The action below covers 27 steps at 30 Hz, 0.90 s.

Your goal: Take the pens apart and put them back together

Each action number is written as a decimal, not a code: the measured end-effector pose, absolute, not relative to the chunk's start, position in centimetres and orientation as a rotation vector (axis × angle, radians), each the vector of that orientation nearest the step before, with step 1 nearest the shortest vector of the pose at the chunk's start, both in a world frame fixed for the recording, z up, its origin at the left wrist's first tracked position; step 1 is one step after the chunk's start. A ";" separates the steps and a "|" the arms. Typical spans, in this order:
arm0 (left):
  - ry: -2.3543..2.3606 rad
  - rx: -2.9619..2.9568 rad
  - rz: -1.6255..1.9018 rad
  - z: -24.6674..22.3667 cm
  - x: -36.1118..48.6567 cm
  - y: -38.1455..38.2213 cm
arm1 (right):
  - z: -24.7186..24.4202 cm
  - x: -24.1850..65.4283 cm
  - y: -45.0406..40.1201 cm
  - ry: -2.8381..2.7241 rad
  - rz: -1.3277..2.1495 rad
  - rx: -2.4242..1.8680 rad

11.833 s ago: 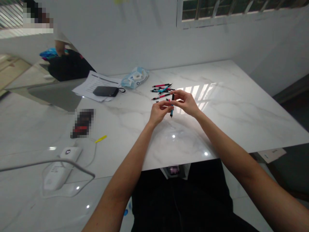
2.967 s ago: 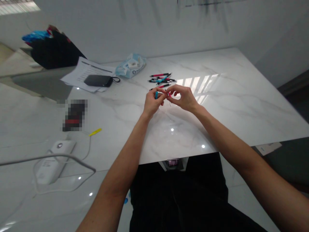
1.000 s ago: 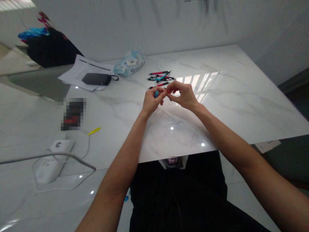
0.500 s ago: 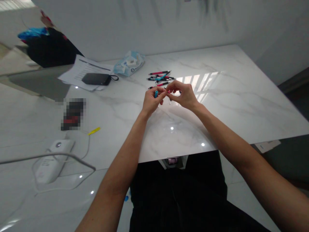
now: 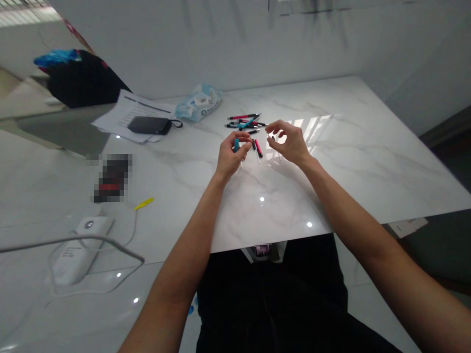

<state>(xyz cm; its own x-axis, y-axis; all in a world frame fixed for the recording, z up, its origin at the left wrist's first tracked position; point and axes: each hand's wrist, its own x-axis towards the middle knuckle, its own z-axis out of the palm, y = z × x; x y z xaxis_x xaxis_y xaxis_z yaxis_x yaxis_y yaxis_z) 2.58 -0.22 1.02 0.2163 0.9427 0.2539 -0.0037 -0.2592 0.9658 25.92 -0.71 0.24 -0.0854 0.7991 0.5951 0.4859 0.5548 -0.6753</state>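
Observation:
My left hand point(image 5: 231, 156) is closed round a blue pen barrel point(image 5: 236, 144), whose end sticks up between thumb and fingers. Its thumb and index tip come near each other at the right; any small part pinched there is too small to make out. To the right, my right hand point(image 5: 289, 142) hovers with thumb and fingers apart, and I see nothing held in it. Between the hands lie a pink pen barrel point(image 5: 259, 148), a small black pen part point(image 5: 253, 144) and a thin white refill point(image 5: 257, 158). Several pens point(image 5: 244, 117) are heaped just beyond.
Behind on the left are a pack of wipes point(image 5: 200, 103), printed papers point(image 5: 127, 109) and a black pouch point(image 5: 150, 125). Farther left sit a white power strip point(image 5: 83, 252), its grey cable point(image 5: 121, 242) and a yellow tag point(image 5: 143, 203). The table's front edge runs before my lap.
My hands have drawn apart: the right moved away to the right and its fingers opened. The left stays nearly in place with the blue barrel. The pen parts between them now show.

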 end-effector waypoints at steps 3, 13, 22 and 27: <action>0.939 1.507 1.227 1.0 2.4 -0.1 | -1.1 27.2 0.3 -1.750 0.316 -1.133; 0.954 1.531 1.225 0.6 2.0 0.0 | -3.0 27.1 1.4 -2.001 0.240 -1.356; 0.971 1.501 1.207 1.1 2.2 -0.3 | -3.0 27.2 1.7 -2.114 0.188 -1.399; 0.918 1.406 1.262 0.8 2.2 0.2 | -3.0 27.4 1.7 -2.096 0.167 -1.394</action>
<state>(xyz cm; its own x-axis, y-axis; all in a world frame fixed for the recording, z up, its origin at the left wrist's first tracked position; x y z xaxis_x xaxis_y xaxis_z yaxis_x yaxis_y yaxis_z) 2.24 0.17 0.81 0.1689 0.9588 0.2284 -0.0785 -0.2179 0.9728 27.44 1.66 -2.95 -0.2604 0.8716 0.4153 0.7946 0.4378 -0.4206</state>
